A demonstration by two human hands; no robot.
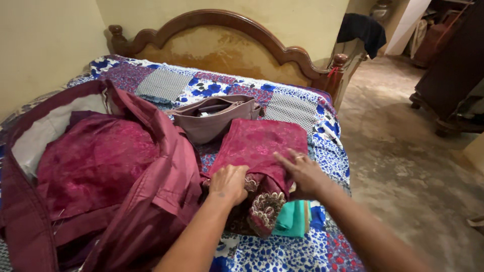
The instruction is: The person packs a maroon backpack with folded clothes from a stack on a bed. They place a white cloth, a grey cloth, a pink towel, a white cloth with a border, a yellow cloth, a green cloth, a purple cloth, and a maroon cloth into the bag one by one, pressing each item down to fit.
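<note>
A folded magenta patterned cloth (259,143) with an embroidered gold-and-maroon border (265,210) lies on the bed. My left hand (229,183) is closed over its near edge by the embroidery. My right hand (301,171) presses flat on the cloth's right side, fingers spread, a ring on one finger. A folded teal cloth (295,219) pokes out from under the magenta one.
An open maroon garment bag (151,201) holds a crimson patterned cloth (93,163) at left. A mauve handbag (214,118) sits behind. The bed has a blue, white and red patchwork cover (302,108) and a wooden headboard (222,43). Bare floor (403,161) lies right.
</note>
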